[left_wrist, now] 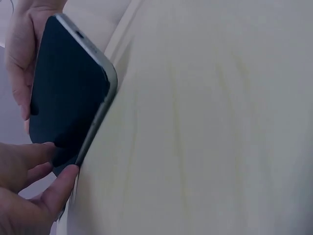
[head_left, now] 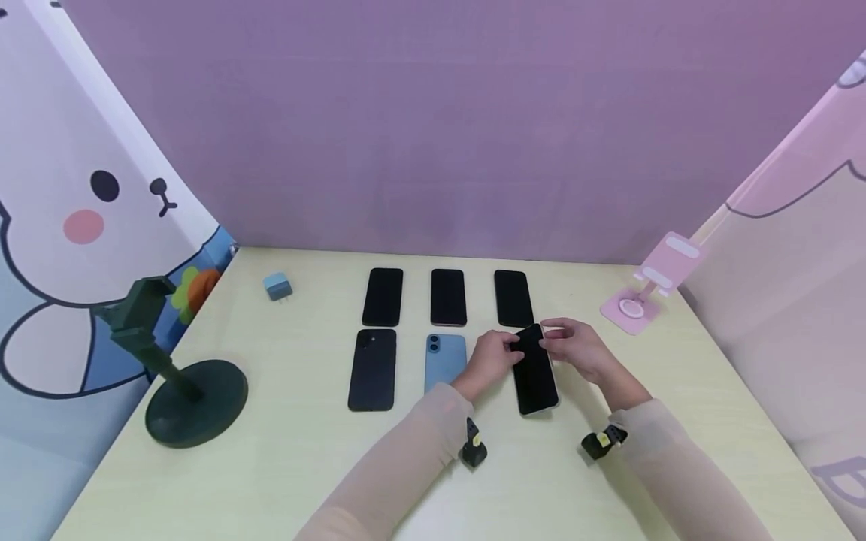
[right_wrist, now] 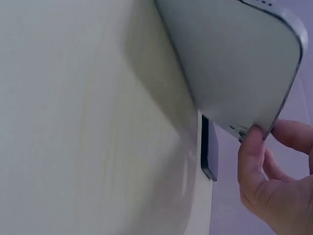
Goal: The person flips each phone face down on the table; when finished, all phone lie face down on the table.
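Observation:
Both hands hold a smartphone (head_left: pixel 537 379) with a dark screen up and a pale back, tilted above the table. My left hand (head_left: pixel 489 362) pinches its far left edge, with a fingertip over the screen. At the far right corner my right hand (head_left: pixel 583 350) pinches it, with the thumb on the pale back (right_wrist: pixel 230 63) near the camera lenses. A blue smartphone (head_left: pixel 444 357) lies back up, partly hidden by the left hand. Left of it is a dark smartphone (head_left: pixel 372 372), also back up.
Three dark-screened phones, left (head_left: pixel 383 297), middle (head_left: pixel 449 297) and right (head_left: pixel 513 298), form the back row. A dark green stand (head_left: pixel 196 403) and a blue charger plug (head_left: pixel 277 286) are at left. At right stands a pink phone stand (head_left: pixel 629 312).

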Action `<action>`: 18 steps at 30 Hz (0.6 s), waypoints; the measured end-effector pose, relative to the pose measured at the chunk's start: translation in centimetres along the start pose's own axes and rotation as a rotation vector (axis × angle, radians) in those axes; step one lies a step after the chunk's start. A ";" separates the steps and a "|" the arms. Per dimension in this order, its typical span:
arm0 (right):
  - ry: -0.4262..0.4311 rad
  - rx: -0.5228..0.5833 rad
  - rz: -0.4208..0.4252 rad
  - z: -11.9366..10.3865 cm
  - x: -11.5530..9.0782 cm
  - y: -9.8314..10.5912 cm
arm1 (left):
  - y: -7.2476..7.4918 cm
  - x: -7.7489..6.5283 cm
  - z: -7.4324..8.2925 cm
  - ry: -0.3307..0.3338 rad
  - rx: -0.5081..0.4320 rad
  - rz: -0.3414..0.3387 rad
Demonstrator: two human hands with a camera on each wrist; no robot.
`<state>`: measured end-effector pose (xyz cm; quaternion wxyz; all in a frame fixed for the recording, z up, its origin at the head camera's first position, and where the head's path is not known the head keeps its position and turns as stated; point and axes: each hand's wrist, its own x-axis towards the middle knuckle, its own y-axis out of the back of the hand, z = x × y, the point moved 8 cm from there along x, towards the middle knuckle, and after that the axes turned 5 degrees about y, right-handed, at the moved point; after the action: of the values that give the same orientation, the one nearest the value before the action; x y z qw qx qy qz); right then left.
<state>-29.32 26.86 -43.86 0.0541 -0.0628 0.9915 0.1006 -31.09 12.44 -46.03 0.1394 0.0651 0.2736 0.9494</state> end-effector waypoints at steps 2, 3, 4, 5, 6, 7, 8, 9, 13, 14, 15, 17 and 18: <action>0.001 0.022 -0.004 -0.1 -0.1 -0.1 | -0.1 -0.1 0.1 0.005 -0.038 -0.001; 0.003 0.029 -0.007 -0.1 -0.1 -0.1 | -0.2 -0.1 0.1 0.001 -0.048 0.003; 0.003 0.039 -0.007 -0.1 -0.1 -0.1 | -0.2 -0.1 0.2 -0.001 -0.053 0.006; 0.005 0.046 -0.011 -0.2 -0.1 -0.2 | -0.2 -0.1 0.2 -0.005 -0.061 0.010; 0.008 0.052 -0.013 -0.2 -0.1 -0.2 | -0.3 -0.1 0.3 -0.003 -0.067 0.011; 0.009 0.058 -0.016 -0.2 -0.1 -0.2 | -0.4 -0.2 0.3 -0.002 -0.073 0.009; 0.012 0.064 -0.020 -0.2 -0.2 -0.2 | -0.4 -0.2 0.3 -0.001 -0.081 0.010; 0.015 0.068 -0.025 -0.2 -0.2 -0.3 | -0.5 -0.2 0.3 0.002 -0.091 0.007; 0.031 0.080 -0.039 -0.5 -0.3 -0.4 | -0.6 -0.3 0.3 0.015 -0.139 0.005; 0.038 0.081 -0.042 -0.5 -0.4 -0.4 | -0.6 -0.3 0.4 0.016 -0.148 0.009; 0.045 0.081 -0.044 -0.6 -0.4 -0.4 | -0.5 -0.4 0.4 0.019 -0.159 0.009; 0.060 0.084 -0.051 -0.7 -0.4 -0.4 | -0.5 -0.5 0.5 0.022 -0.178 0.014; 0.070 0.087 -0.057 -0.8 -0.4 -0.5 | -0.5 -0.5 0.6 0.021 -0.186 0.019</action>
<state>-28.93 26.31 -43.15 0.0249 -0.0920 0.9940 0.0534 -30.38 12.95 -45.81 0.1330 0.0443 0.1850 0.9727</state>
